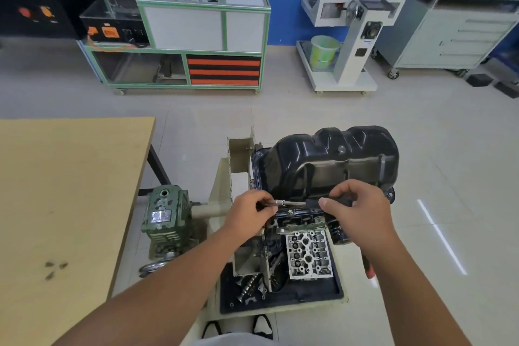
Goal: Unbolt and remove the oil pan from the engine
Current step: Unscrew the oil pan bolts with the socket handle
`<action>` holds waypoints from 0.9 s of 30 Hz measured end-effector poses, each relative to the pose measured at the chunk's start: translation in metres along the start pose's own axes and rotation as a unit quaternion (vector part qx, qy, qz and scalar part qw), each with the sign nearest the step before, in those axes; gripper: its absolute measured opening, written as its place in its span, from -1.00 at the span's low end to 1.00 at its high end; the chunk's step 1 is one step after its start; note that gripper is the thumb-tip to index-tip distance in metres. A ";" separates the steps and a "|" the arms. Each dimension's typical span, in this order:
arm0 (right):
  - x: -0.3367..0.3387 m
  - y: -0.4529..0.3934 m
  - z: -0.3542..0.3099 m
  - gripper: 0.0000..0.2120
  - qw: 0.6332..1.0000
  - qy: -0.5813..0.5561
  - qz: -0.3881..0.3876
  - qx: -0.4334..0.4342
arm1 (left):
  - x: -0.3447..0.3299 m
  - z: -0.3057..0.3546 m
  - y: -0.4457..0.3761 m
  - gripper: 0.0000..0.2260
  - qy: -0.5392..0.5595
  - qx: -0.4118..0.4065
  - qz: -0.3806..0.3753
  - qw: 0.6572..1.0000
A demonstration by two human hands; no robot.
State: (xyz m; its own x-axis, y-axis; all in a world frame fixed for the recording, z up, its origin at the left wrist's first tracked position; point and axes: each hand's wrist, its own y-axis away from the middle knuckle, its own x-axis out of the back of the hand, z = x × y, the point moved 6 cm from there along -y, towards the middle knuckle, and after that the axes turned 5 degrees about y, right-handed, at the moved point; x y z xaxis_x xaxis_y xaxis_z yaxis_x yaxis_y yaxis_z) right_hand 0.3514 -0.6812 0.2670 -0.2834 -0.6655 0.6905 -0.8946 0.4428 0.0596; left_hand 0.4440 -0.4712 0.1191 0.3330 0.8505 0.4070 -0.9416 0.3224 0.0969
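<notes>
Pale tiled floor (351, 109) all round, and the glossy black oil pan (331, 160) sits atop the engine (306, 236); left hand (250, 213) pinches the ratchet (295, 203) shaft, right hand (362, 205) grips its handle at the pan's near edge.

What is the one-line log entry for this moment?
stage: unbolting | oil pan: on engine | left hand: pinches tool tip | right hand: grips tool handle

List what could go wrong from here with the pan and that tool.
1. The left hand pinches the metal tip of the tool while the right hand grips its dark handle; a slip at the pan's edge could jab the fingers.
2. The oil pan still sits on the engine; once freed it might slide off.
3. A loosened bolt could drop among the parts in the tray below.
</notes>
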 end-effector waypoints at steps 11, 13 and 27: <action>-0.042 -0.005 -0.012 -0.81 0.950 -0.264 -0.075 -0.150 | 0.071 -0.003 -0.004 -0.88 0.245 0.080 0.161 0.953; -0.058 -0.006 -0.025 -0.81 0.944 -0.271 -0.101 -0.158 | 0.094 -0.014 -0.004 -0.91 0.266 0.093 0.181 0.942; -0.298 0.066 -0.158 -0.88 0.931 -0.170 -0.283 -0.155 | 0.259 -0.198 0.100 -0.82 0.294 0.235 0.363 0.852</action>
State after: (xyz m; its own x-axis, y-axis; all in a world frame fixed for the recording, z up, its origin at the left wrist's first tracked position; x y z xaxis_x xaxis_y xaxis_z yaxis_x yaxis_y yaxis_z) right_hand 0.4310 -0.3585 0.1789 0.0632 -0.9732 0.2209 -0.8067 0.0806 0.5854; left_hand 0.4457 -0.1362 0.0545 -0.5084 0.8611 0.0030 -0.7795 -0.4616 0.4235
